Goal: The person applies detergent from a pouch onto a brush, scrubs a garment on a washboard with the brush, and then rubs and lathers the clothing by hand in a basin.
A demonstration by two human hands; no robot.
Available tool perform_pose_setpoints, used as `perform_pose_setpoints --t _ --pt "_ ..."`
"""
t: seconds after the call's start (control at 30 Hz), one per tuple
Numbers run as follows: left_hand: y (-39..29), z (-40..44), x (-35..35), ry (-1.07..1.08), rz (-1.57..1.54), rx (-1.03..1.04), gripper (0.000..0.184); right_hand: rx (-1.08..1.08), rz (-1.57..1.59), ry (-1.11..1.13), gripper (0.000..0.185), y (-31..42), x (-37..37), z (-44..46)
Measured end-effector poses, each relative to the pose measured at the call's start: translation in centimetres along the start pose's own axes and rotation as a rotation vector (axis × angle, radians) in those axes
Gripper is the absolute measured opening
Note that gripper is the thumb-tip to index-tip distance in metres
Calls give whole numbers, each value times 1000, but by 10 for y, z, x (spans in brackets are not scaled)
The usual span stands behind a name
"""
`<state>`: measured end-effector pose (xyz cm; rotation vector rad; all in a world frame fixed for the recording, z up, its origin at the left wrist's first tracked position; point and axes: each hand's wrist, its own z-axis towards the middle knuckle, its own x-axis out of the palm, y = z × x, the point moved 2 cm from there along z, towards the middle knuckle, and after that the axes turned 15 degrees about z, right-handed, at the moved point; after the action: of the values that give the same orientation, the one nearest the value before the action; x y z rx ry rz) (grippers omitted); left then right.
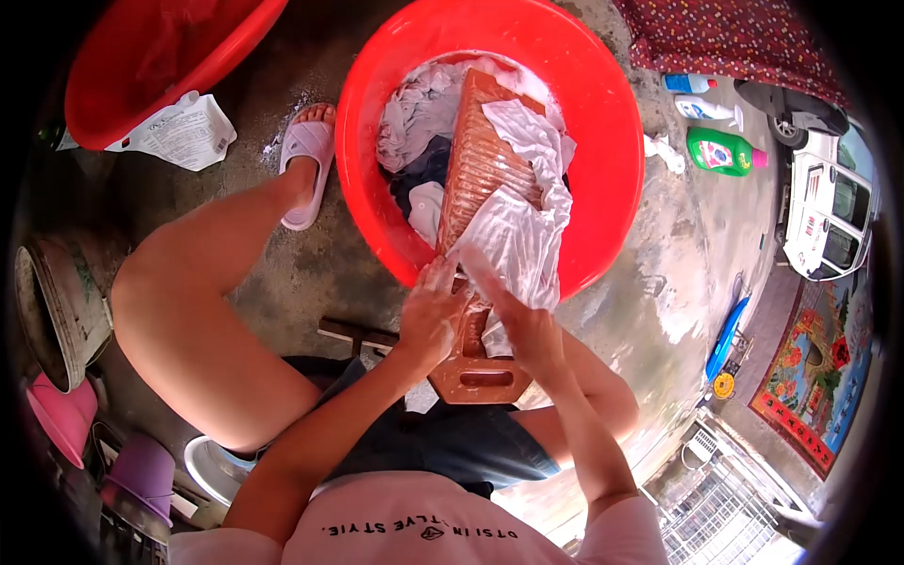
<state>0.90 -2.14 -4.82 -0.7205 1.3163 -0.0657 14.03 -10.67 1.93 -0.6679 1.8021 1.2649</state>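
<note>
Slanting inward over the lap, both forearms converge on the board as I watch from my end. The left hand lies with its fingers close together at the board's left edge; I can't tell whether it grips. The right hand points its fingers forward over the white cloth, blurred, so I can't tell whether it pinches. That cloth is draped down the ridged board, which leans in the red tub among wet clothes, its slotted end over the near rim. Around it I see a stained, grey floor, a green bottle lying at the right, a white van farther off, and a purple bucket at the lower left.
</note>
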Motion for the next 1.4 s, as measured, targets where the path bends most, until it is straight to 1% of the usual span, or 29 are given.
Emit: perform_pose_setpoints --t 0.03,0.1,0.13,0.2,0.27,0.33,0.4,0.43,0.53,0.57,0.6,0.63,0.67,0.73,0.8,0.83,0.9,0.93,1.0,1.03,1.07,1.1,1.13,1.17,1.2,1.23,1.3,1.33,1.4 --pt "-1 -2 -3 47 5 -1 60 -4 -43 6 56 -17 9 0" --pt "-3 10 -12 102 27 7 60 449 3 162 48 -45 7 28" --pt "-3 11 -14 99 27 20 60 702 -106 244 43 -51 -6 53" --pt "-1 13 -18 78 33 51 61 681 -158 -33 35 -122 12 72" --pt "2 12 -23 98 15 54 58 697 -173 -41 31 -150 24 70" --pt "-3 10 -21 124 21 32 55 606 -155 310 40 -94 6 47" --pt "-6 7 -12 150 35 14 56 440 -43 459 54 -9 -11 16" --pt "-5 6 -12 173 51 9 56 252 -123 250 60 -8 -9 11" --pt "-9 10 -22 171 46 13 57 422 -103 312 65 -32 -7 15" --pt "-8 12 -24 202 62 28 57 530 -198 341 51 -71 10 21" --pt "-9 13 -26 214 86 29 57 568 -148 145 36 -109 13 30" --pt "-8 13 -23 206 87 32 56 618 -103 -34 28 -129 4 42" --pt "-8 13 -20 203 85 35 56 610 -125 -109 27 -148 6 46" --pt "-9 15 -22 240 96 29 55 642 -200 169 33 -129 3 36" --pt "-10 14 -16 258 115 15 54 519 -138 290 55 -44 -12 4" --pt "-10 14 -13 239 150 13 49 187 -259 18 65 -26 -11 -12" --pt "-13 21 -14 258 146 -11 45 186 -231 70 81 -21 -12 -23" --pt "-15 21 -16 270 149 -15 43 507 -68 394 87 -31 -13 -21" --pt "-15 23 -19 241 200 1 38 561 -152 234 85 -75 -7 3" --pt "-15 29 -19 206 221 0 35 594 -170 20 74 -118 10 11" --pt "-16 35 -17 177 232 25 34 665 -110 -25 63 -119 -4 28" --pt "-17 39 -17 159 248 54 32 693 -55 -8 60 -125 -9 38" --pt "-18 39 -17 152 263 88 31 670 -11 -25 58 -127 -13 36" --pt "-18 43 -15 85 284 159 26 646 29 -36 56 -130 -16 32" --pt "-18 53 -10 104 205 260 25 620 62 -48 55 -131 -23 27" --pt "-14 63 1 126 125 354 24 537 241 -157 46 -132 -32 15" --pt "1 77 21 162 -81 569 22 407 368 -266 41 -133 -54 -8" --pt "10 86 26 266 -136 483 20 340 438 -321 40 -124 -67 -16" --pt "31 105 33 462 -238 291 17 495 667 -435 39 -102 -98 -33"
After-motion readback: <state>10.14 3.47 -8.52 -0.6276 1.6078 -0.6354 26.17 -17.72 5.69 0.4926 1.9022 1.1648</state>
